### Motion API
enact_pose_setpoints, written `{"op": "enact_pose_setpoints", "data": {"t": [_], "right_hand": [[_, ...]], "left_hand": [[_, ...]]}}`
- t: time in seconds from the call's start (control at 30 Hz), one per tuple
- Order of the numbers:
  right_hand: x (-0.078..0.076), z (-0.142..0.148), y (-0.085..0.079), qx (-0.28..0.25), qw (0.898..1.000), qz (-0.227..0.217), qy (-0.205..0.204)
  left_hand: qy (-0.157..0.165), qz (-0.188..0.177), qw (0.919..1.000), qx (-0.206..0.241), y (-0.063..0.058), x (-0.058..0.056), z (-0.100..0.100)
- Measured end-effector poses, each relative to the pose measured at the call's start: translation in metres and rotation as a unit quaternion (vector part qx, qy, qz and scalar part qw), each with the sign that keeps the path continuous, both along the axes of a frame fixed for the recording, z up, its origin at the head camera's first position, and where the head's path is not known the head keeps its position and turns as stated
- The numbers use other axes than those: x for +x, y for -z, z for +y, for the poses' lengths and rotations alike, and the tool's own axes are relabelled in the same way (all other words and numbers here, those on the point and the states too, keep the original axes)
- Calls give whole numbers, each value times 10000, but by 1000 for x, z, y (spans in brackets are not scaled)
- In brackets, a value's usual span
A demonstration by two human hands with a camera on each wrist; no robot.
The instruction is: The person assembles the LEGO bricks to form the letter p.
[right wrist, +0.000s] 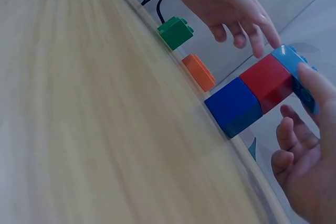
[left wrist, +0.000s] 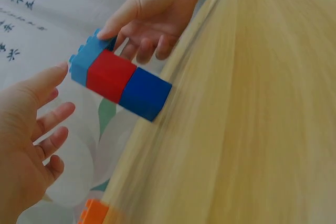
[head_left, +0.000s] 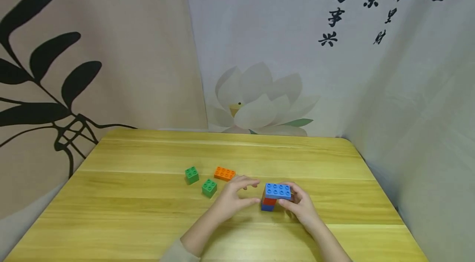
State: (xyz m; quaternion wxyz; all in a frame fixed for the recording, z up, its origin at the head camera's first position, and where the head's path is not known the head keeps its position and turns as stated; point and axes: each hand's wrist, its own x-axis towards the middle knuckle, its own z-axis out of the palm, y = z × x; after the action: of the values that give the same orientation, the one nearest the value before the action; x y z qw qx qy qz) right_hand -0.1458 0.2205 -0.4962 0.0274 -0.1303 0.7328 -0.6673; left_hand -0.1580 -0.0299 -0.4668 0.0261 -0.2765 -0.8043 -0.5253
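A small stack stands on the table right of the middle: a dark blue brick [head_left: 267, 208] at the bottom, a red brick [left wrist: 111, 75] upon it and a longer light blue brick [head_left: 277, 190] on top. The light blue brick juts out to the right past the two below. My right hand [head_left: 303, 206] pinches this overhanging end, thumb on the near side and fingers behind. Left of the stack is my left hand [head_left: 234, 197], its fingers loosely spread and holding nothing. In the right wrist view its fingertips come close to the light blue brick; whether they touch cannot be told.
Beyond and left of my left hand lie an orange brick [head_left: 224, 173] and two green bricks, one nearer [head_left: 209, 188] and one farther off [head_left: 191, 175]. The wooden table [head_left: 122, 212] ends at a printed cloth backdrop [head_left: 148, 47].
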Motion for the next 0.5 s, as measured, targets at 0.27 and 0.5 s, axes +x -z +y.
{"op": "enact_pose_setpoints", "data": {"t": [0.27, 0.5], "right_hand": [[1, -2, -3, -124, 9997, 66, 216], [-2, -5, -3, -240, 9981, 496, 264]], "left_hand": [[-230, -138, 9996, 77, 2, -1, -30], [-444, -113, 9988, 145, 2, -4, -58]]}}
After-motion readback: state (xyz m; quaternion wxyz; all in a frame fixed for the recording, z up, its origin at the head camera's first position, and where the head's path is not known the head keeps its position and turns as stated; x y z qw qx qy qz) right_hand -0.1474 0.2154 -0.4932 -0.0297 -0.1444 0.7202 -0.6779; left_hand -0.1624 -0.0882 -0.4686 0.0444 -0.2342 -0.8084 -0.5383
